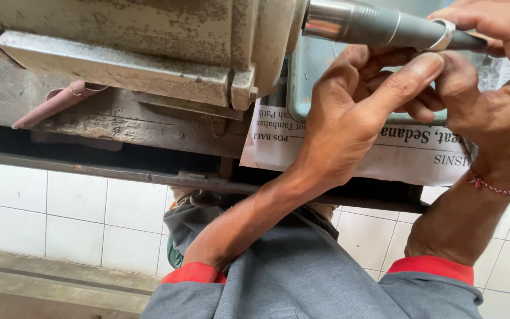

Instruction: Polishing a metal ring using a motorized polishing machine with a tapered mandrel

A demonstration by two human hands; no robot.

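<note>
White floor tiles lie below your worn metal bench (119, 71). A small silver ring (444, 34) sits on the tapered steel mandrel (379, 26) near the bench's right edge, pinched between your left hand (355, 112) and right hand (491, 88). It looks hard, light and slippery: grip its rim.

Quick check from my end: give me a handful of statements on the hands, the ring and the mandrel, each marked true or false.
1. A silver metal ring sits around the tapered grey steel mandrel. True.
2. The left hand lies flat on the folded newspaper. False: it is raised, its thumb reaching up to the ring.
3. The right hand wears a red braided cord bracelet at the wrist. True.
4. The mandrel lies loose on the white tiled floor. False: it juts sideways from the worn grey metal machine.
5. Both sleeves are grey with red cuffs. True.
</note>
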